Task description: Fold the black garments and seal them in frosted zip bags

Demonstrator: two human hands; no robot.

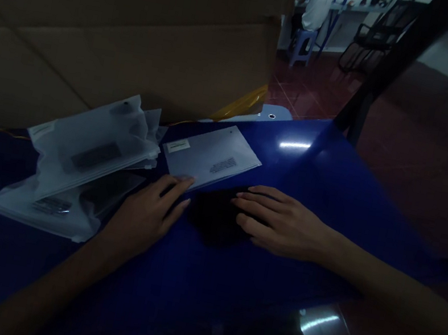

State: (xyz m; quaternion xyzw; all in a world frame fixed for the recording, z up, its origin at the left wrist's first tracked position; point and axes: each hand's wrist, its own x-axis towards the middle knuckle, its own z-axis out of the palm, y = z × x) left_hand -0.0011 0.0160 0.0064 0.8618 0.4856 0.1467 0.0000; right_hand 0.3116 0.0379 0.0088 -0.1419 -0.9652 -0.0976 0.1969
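Note:
A dark black item [215, 218], soft-edged and too dark to identify, lies on the blue tabletop between my hands. My right hand [283, 224] rests with its fingers stretched out over its right edge. My left hand [149, 209] is to the left, fingers apart, its fingertips at the near edge of a flat frosted zip bag [208, 156]. That bag bears a small label and dark printing. Neither hand grips anything that I can see.
Several frosted zip bags [88, 149] with dark contents are piled at the left. Behind them stands a large cardboard box [141, 49]. The blue table [315, 166] has a dark frame post [378, 79] beyond it. Farther back, a person [320, 2] sits on a blue stool [302, 45].

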